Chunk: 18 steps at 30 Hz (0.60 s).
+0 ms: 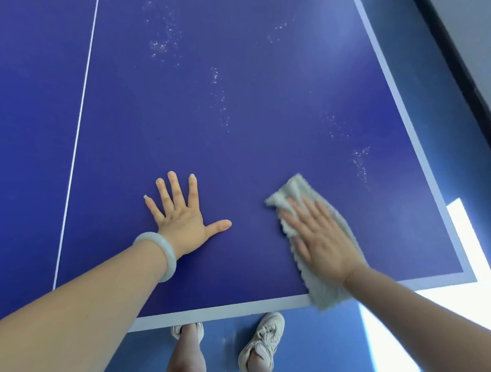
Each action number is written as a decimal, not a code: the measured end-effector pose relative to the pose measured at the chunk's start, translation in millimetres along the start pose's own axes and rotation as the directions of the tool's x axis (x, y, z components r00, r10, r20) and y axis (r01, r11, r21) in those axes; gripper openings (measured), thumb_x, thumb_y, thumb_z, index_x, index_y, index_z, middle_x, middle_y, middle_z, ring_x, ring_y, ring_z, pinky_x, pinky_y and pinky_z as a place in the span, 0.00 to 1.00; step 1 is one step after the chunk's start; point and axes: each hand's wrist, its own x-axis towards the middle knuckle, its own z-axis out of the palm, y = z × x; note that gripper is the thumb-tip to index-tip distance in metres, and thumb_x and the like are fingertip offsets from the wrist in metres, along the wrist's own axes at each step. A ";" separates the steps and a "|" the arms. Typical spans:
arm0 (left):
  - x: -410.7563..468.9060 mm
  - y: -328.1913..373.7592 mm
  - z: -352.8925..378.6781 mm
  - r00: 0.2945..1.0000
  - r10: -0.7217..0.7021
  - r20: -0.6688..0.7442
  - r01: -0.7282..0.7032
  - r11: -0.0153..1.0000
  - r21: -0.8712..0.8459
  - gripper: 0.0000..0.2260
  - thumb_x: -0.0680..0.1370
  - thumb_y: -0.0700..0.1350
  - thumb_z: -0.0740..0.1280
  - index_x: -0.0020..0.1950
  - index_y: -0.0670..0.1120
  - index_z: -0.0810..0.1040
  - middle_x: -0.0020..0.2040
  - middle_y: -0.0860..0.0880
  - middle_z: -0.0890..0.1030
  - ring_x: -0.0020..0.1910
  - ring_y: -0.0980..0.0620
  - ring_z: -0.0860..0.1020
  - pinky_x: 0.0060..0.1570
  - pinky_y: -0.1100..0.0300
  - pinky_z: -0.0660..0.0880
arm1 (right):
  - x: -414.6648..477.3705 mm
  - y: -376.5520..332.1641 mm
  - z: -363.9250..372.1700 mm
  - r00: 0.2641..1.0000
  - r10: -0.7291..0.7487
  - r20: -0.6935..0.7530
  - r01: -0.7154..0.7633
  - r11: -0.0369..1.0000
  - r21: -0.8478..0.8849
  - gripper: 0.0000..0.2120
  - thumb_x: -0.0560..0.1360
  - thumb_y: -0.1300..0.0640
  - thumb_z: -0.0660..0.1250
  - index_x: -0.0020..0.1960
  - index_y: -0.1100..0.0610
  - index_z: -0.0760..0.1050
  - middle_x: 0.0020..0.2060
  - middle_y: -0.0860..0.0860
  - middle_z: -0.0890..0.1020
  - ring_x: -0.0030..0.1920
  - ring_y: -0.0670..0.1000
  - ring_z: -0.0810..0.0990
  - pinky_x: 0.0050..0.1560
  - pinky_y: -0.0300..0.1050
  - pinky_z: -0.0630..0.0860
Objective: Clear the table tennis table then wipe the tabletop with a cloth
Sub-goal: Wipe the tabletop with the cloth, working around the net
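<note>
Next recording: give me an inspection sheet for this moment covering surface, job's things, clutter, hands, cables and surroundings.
Surface: blue tabletop with a white centre line and edge band; pale speckled marks in several patches ahead of the hands.
Job's things: grey cloth lying near the right corner, its near end reaching past the near edge.
Clutter: nothing seen.
Hands: left hand flat on the bare tabletop, fingers spread, bangle on the wrist; right hand flat on the cloth, fingers straight.
Cables: nothing seen.
Surroundings: blue floor, sunlit patch at right, dark strip far right; pale sneakers below the near edge.
</note>
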 end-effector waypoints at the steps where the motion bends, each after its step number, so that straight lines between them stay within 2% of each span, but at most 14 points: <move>1: 0.4 -0.4 -0.6 1.000 -0.006 0.016 0.006 1.000 0.013 0.55 0.57 0.83 0.42 0.67 0.52 0.18 0.72 0.41 0.21 0.71 0.36 0.23 0.68 0.32 0.31 | 9.6 12.5 -4.2 0.992 0.126 -0.009 -0.126 0.992 0.019 0.26 0.84 0.51 0.48 0.81 0.51 0.55 0.81 0.49 0.53 0.81 0.52 0.48 0.79 0.56 0.48; 2: 1.6 -1.1 -1.4 0.999 -0.018 0.032 0.017 0.999 0.029 0.56 0.58 0.83 0.44 0.69 0.52 0.19 0.72 0.40 0.21 0.71 0.36 0.24 0.68 0.32 0.32 | 20.5 21.5 -7.7 0.958 0.286 -0.018 -0.284 0.957 0.062 0.26 0.84 0.51 0.45 0.81 0.51 0.53 0.81 0.48 0.51 0.81 0.52 0.47 0.79 0.54 0.45; 4: 7.1 -0.1 -4.9 0.997 -0.051 0.050 0.048 0.997 0.060 0.58 0.63 0.82 0.50 0.74 0.49 0.23 0.74 0.39 0.24 0.73 0.34 0.27 0.70 0.32 0.37 | 40.6 23.1 -8.9 0.830 0.558 -0.020 -0.551 0.824 0.130 0.26 0.84 0.51 0.43 0.82 0.49 0.47 0.81 0.47 0.47 0.81 0.51 0.42 0.79 0.52 0.40; 6: 12.7 12.1 -9.9 1.000 -0.007 -0.020 0.009 0.996 0.084 0.55 0.67 0.79 0.54 0.78 0.46 0.32 0.77 0.40 0.30 0.76 0.35 0.32 0.74 0.34 0.42 | 49.4 7.7 -4.1 0.748 0.663 -0.026 -0.651 0.741 0.164 0.26 0.84 0.50 0.42 0.82 0.49 0.44 0.81 0.48 0.43 0.80 0.51 0.39 0.79 0.53 0.38; 7: 15.4 23.9 -10.8 0.993 0.076 -0.088 -0.068 0.994 0.090 0.52 0.70 0.77 0.54 0.79 0.46 0.36 0.78 0.42 0.31 0.76 0.37 0.33 0.74 0.36 0.42 | 47.5 -3.5 -0.9 0.759 0.650 -0.036 -0.637 0.752 0.168 0.26 0.84 0.50 0.42 0.82 0.50 0.44 0.81 0.48 0.43 0.80 0.51 0.39 0.79 0.53 0.38; 8: 18.0 38.7 -10.5 0.974 0.175 -0.142 -0.163 0.982 0.093 0.48 0.72 0.75 0.54 0.80 0.48 0.39 0.78 0.44 0.31 0.77 0.39 0.33 0.74 0.37 0.42 | 41.0 -15.5 1.6 0.801 0.597 -0.042 -0.584 0.796 0.161 0.26 0.84 0.49 0.42 0.82 0.50 0.45 0.81 0.48 0.44 0.80 0.51 0.39 0.79 0.54 0.39; 10: 22.2 72.3 -8.1 0.943 0.301 -0.141 -0.291 0.953 0.086 0.43 0.75 0.72 0.53 0.80 0.51 0.39 0.78 0.46 0.30 0.77 0.40 0.32 0.75 0.38 0.40 | 16.3 -32.4 4.1 0.902 0.431 -0.032 -0.424 0.896 0.129 0.26 0.84 0.49 0.45 0.82 0.51 0.49 0.81 0.49 0.48 0.81 0.52 0.42 0.79 0.55 0.43; 12: 25.7 98.2 0.0 0.951 0.295 -0.091 -0.288 0.954 0.085 0.44 0.74 0.73 0.51 0.79 0.52 0.35 0.77 0.44 0.29 0.76 0.37 0.31 0.74 0.37 0.38 | -17.0 -31.3 6.2 0.952 0.307 -0.019 -0.304 0.948 0.096 0.26 0.84 0.50 0.48 0.81 0.52 0.54 0.81 0.49 0.52 0.81 0.52 0.45 0.79 0.56 0.47; 15: 29.8 109.4 16.0 0.960 0.250 -0.127 -0.232 0.962 0.141 0.49 0.68 0.79 0.42 0.75 0.50 0.26 0.76 0.42 0.26 0.73 0.33 0.28 0.72 0.35 0.33 | -57.1 -4.9 6.4 0.976 0.216 -0.003 -0.215 0.975 0.062 0.26 0.84 0.50 0.51 0.81 0.50 0.55 0.81 0.48 0.52 0.81 0.52 0.48 0.78 0.57 0.52; 18: 32.6 106.9 20.0 0.958 0.247 -0.145 -0.228 0.964 0.134 0.49 0.63 0.80 0.37 0.71 0.52 0.21 0.75 0.42 0.24 0.72 0.34 0.26 0.70 0.36 0.30 | -59.8 31.1 1.4 0.997 0.056 0.044 -0.058 0.997 0.045 0.26 0.83 0.51 0.52 0.81 0.50 0.54 0.81 0.48 0.52 0.81 0.53 0.48 0.79 0.56 0.48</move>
